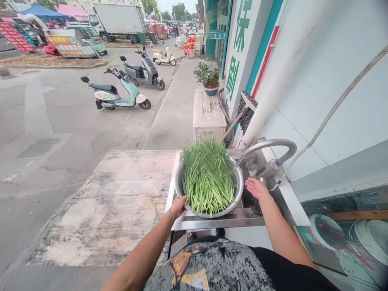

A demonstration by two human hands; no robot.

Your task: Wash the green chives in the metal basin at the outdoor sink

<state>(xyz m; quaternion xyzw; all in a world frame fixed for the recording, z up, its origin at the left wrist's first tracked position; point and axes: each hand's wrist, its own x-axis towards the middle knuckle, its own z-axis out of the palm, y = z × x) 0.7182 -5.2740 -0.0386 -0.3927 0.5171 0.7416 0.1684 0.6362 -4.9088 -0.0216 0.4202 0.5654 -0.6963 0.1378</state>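
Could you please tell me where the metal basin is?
In the head view, the metal basin sits just right of centre, on the sink, with the left hand at its rim and the faucet to its right.

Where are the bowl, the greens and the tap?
Bowl [239, 184]: head view, on the right side of its rim.
Greens [209, 178]: head view, on the middle of the pile.
Tap [267, 169]: head view, on its body, below the curved spout.
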